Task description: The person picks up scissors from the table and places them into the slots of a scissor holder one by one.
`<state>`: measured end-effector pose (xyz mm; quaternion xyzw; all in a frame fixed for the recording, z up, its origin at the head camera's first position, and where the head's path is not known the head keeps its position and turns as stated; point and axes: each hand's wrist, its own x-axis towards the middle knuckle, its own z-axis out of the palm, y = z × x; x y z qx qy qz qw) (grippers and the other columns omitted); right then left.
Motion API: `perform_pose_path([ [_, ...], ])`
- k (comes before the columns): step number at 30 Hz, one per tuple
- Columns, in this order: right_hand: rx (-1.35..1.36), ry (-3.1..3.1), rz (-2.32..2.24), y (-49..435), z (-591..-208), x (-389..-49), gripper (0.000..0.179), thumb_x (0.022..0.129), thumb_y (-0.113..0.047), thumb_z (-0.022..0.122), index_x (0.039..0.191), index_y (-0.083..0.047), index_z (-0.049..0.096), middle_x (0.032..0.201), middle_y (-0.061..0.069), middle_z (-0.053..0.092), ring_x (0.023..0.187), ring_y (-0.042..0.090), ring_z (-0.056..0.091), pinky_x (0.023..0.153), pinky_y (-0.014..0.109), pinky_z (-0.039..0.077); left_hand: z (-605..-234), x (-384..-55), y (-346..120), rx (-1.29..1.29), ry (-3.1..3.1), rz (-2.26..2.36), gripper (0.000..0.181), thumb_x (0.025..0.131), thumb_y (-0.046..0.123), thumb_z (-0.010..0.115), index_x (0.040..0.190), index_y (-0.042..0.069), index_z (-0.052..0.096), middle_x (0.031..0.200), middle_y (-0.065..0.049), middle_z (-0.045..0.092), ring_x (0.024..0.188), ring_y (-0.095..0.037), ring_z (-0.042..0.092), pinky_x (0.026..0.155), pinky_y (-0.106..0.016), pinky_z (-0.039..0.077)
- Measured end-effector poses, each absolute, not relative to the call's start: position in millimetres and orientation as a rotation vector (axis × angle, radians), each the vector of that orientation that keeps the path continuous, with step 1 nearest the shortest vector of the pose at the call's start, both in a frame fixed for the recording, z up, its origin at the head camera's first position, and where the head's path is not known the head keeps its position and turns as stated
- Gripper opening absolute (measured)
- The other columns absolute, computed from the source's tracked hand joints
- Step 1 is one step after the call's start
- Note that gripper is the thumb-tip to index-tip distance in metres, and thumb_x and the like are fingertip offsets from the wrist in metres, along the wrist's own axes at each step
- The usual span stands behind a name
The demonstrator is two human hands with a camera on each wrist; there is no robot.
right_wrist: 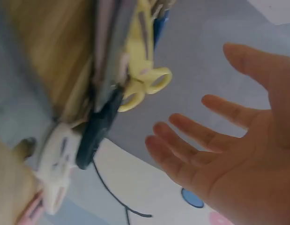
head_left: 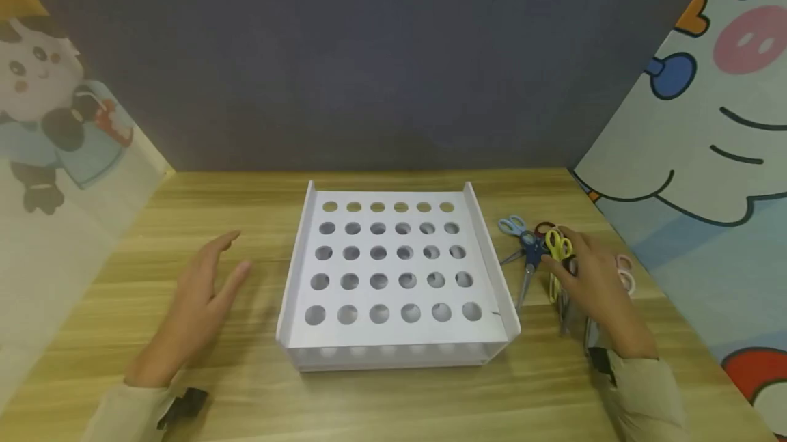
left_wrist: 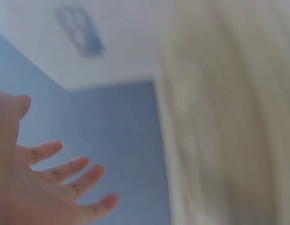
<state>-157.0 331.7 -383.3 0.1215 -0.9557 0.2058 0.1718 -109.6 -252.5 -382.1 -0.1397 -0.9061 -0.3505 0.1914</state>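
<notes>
A wooden table [head_left: 393, 408] lies under both hands. The white rack [head_left: 391, 266], with rows of round holes, stands on it between them, to the right side of the left hand. This left hand [head_left: 195, 298] is open, with fingers spread and slightly bent; it holds nothing. The right hand [head_left: 593, 285] is also widely opened, and its palm has hold of nothing. The scissors are gathered around it: the yellow scissors [head_left: 557, 255] just beside its fingertips, the dark-blue scissors [head_left: 532, 247] a little to their left, the light-blue scissors [head_left: 513, 225] farther left. On the other side of this hand, one pink handle [head_left: 624, 262] and one white handle [head_left: 628, 282] are visible.
</notes>
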Motion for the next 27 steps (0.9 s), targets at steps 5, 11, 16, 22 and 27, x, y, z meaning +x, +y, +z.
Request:
perform_pose_path([
  [5, 0.249, -2.82, 0.57, 342.6, -383.5, -162.1, 0.063, 0.098, -0.029, 0.065, 0.142, 0.009, 0.042, 0.132, 0.042, 0.046, 0.114, 0.062, 0.044, 0.086, 0.075, 0.035, -358.0, -108.4, -230.7, -0.509, -2.456, -1.356, 0.045, 0.106, 0.012, 0.045, 0.15, 0.01, 0.038, 0.151, -0.007, 0.044, 0.134, -0.032, 0.044, 0.104, -0.017, 0.04],
  [11, 0.231, -2.888, 0.507, 350.3, -384.7, -164.2, 0.06, 0.099, -0.032, 0.061, 0.14, 0.008, 0.044, 0.129, 0.042, 0.05, 0.11, 0.061, 0.048, 0.08, 0.075, 0.032, -339.7, -119.2, -204.8, -0.538, -2.436, -1.515, 0.047, 0.107, 0.018, 0.045, 0.153, 0.019, 0.034, 0.156, 0.001, 0.037, 0.14, -0.026, 0.039, 0.108, -0.025, 0.04],
  [16, 0.319, -2.894, 0.488, 352.2, -392.1, -174.3, 0.055, 0.1, -0.03, 0.061, 0.136, 0.009, 0.049, 0.119, 0.04, 0.058, 0.099, 0.055, 0.057, 0.08, 0.068, 0.045, -343.7, -143.4, -189.7, -0.553, -2.42, -1.632, 0.054, 0.106, 0.024, 0.049, 0.155, 0.023, 0.028, 0.161, 0.0, 0.027, 0.145, -0.03, 0.031, 0.112, -0.052, 0.035],
  [22, 0.311, -3.037, 0.475, 351.0, -387.4, -190.5, 0.065, 0.101, -0.042, 0.055, 0.14, 0.009, 0.044, 0.107, 0.034, 0.064, 0.074, 0.039, 0.065, 0.057, 0.049, 0.05, -352.6, -163.8, -178.6, -0.603, -2.315, -1.853, 0.06, 0.104, 0.014, 0.052, 0.157, 0.015, 0.024, 0.163, -0.005, 0.02, 0.147, -0.032, 0.025, 0.11, -0.054, 0.036],
  [27, 0.277, -3.085, 0.44, 350.6, -384.6, -200.6, 0.065, 0.098, -0.042, 0.061, 0.135, 0.009, 0.05, 0.107, 0.031, 0.065, 0.083, 0.042, 0.065, 0.063, 0.052, 0.051, -354.4, -167.4, -174.2, -0.587, -2.293, -1.936, 0.067, 0.103, 0.007, 0.045, 0.16, 0.022, 0.013, 0.164, -0.01, 0.016, 0.148, -0.034, 0.019, 0.115, -0.059, 0.025],
])
